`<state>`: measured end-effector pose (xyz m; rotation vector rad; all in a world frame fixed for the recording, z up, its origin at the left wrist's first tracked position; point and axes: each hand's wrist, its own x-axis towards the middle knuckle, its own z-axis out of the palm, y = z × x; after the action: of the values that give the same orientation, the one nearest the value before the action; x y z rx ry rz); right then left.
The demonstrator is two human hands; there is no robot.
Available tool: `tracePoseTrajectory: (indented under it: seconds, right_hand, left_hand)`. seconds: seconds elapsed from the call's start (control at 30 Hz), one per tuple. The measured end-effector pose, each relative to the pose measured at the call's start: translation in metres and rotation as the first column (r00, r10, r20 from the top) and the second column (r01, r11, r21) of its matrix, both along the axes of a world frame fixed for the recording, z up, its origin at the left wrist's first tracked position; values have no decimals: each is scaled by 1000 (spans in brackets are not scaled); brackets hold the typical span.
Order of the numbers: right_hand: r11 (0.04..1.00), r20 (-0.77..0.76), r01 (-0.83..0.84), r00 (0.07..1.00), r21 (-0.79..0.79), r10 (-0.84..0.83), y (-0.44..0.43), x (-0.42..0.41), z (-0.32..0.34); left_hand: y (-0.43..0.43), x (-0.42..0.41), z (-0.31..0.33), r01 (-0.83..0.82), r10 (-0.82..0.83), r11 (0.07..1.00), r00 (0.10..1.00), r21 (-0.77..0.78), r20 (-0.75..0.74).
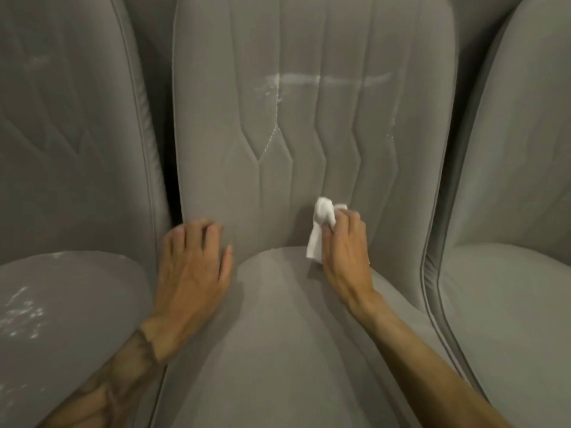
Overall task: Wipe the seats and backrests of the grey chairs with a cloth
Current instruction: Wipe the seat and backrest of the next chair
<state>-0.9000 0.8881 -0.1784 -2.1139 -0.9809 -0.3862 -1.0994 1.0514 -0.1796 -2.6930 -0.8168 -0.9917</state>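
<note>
A grey chair fills the middle of the head view, its stitched backrest [309, 134] rising behind the seat cushion [278, 335]. A white smear [324, 79] runs across the upper backrest. My right hand [343, 245] grips a small white cloth [321, 227] against the bottom of the backrest, just above the seat. My left hand [193, 267] rests flat with spread fingers on the lower left edge of the backrest.
A second grey chair [71, 149] stands close on the left, with white specks on its seat [24, 310]. A third grey chair [509, 211] stands close on the right. Narrow dark gaps separate the chairs.
</note>
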Motion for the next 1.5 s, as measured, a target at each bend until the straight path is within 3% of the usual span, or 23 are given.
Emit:
tracePoseTrajectory:
  seconds: [0.13, 0.2, 0.37, 0.47, 0.6, 0.77, 0.97, 1.03, 1.1, 1.2, 1.3, 1.4, 1.5]
  right_hand:
    - [977, 257, 130, 951, 172, -172, 24, 33, 54]
    - [954, 316, 192, 913, 232, -260, 33, 51, 73]
    - [958, 467, 224, 838, 179, -283, 38, 76, 80]
    - [941, 534, 193, 783, 279, -319, 49, 107, 134]
    - [885, 514, 245, 739, 395, -434, 63, 130, 188]
    - [947, 569, 161, 767, 280, -298, 56, 115, 146]
    - [917, 582, 193, 722, 349, -374, 75, 141, 219]
    - [908, 515, 176, 775, 380, -366, 80, 130, 204]
    - [939, 509, 148, 808, 311, -296, 77, 113, 164]
    - [976, 605, 119, 768, 183, -208, 62, 113, 143]
    - [948, 618, 172, 724, 268, -306, 64, 139, 184]
    - [867, 495, 253, 737, 429, -460, 81, 132, 192]
    - [915, 483, 198, 799, 351, -358, 85, 109, 156]
  left_hand:
    - [32, 34, 46, 11, -25, 987, 996, 163, 81]
    - [47, 49, 71, 20, -48, 975, 991, 222, 121]
    - [85, 84, 133, 11, -101, 941, 963, 338, 251]
    - [102, 107, 167, -39, -104, 914, 940, 405, 324]
    - [112, 126, 176, -81, -74, 917, 927, 389, 368]
    - [109, 123, 174, -36, -140, 914, 907, 405, 397]
    - [106, 121, 179, 31, -145, 949, 927, 313, 347]
    - [105, 121, 179, 38, -147, 950, 929, 310, 339]
    - [105, 122, 179, 49, -160, 947, 928, 316, 336]
    - [108, 123, 178, 63, -183, 942, 918, 329, 350]
    - [111, 124, 176, 69, -204, 937, 904, 343, 375]
    - [112, 125, 174, 65, -207, 933, 901, 354, 381]
    - [113, 125, 174, 66, -209, 931, 903, 359, 376]
